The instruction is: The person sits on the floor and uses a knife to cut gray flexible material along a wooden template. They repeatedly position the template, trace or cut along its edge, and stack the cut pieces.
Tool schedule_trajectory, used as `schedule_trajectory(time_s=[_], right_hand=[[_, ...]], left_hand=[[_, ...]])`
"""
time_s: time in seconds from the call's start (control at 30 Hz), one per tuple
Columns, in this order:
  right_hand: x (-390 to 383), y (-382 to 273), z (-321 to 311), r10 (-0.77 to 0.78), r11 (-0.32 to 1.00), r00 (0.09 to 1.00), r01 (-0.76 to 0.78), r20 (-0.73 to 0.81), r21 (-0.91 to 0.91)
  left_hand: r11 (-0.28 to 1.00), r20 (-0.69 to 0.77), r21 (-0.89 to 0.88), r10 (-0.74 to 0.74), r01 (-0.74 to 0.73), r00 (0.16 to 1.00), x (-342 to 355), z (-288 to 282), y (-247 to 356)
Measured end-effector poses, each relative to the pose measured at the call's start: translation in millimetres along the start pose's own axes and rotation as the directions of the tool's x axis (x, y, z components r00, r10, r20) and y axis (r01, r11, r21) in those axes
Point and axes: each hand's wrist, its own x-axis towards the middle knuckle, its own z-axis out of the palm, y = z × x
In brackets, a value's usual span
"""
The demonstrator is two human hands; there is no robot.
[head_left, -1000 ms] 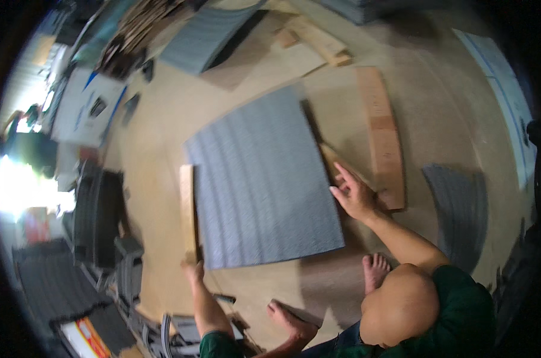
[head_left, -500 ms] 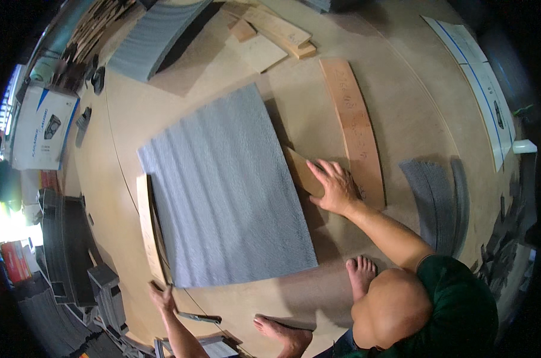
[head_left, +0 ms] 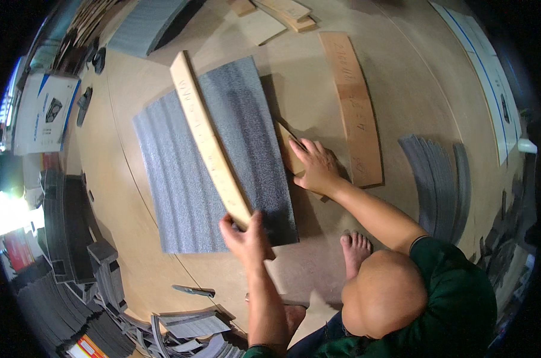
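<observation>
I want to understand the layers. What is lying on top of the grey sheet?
A long wooden strip crosses the grey sheet diagonally, its near end in a hand. Whether it touches the sheet is unclear, and the sheet hides the floor beneath.

I am in a workshop: a wide plywood floor (head_left: 163, 280) strewn with wooden planks (head_left: 351, 107), grey foam sheets (head_left: 217, 155), stacks of dark cut pieces (head_left: 61, 238) and offcuts (head_left: 282, 15) along its edges.

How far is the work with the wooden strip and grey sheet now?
Done: the grey sheet lies spread on the floor. In hand: the left hand grips the wooden strip, slanted across the sheet; a co-worker's hand presses a small wood piece at its right edge. Left: the strip seems not yet set along any edge.
</observation>
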Motion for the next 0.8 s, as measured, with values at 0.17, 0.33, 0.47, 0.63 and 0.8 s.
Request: schedule_trajectory(time_s=[0.17, 0.33, 0.47, 0.63, 0.8], right_hand=[[-5.5, 29.2, -21.5, 0.044, 0.999, 0.996, -0.043, -0.073, 0.013], [-17.7, 62.2, -39.1, 0.06, 0.998, 0.995, -0.06, -0.076, -0.001], [-11.8, 81.0, -50.2, 0.083, 0.933, 0.997, -0.077, -0.002, 0.353], [-24.9, 72.5, -60.5, 0.11, 0.146, 0.96, -0.272, 0.258, 0.951], [-55.8, 14.8, -35.8, 0.234, 0.185, 0.972, -0.068, 0.023, 0.98]], left_hand=[[0.77, -0.028, 0.593, 0.312, -0.236, 0.95, 0.0, 46.6, -25.6], [0.651, -0.034, 0.721, 0.376, -0.238, 0.926, 14.6, 38.3, -58.0], [0.732, -0.075, 0.641, 0.358, -0.23, 0.931, 16.9, 30.5, -64.8], [0.841, -0.233, 0.533, 0.255, -0.096, 0.938, 31.8, 16.8, -53.2], [0.876, -0.311, 0.48, 0.107, 0.059, 0.944, 39.3, 16.6, -39.5]])
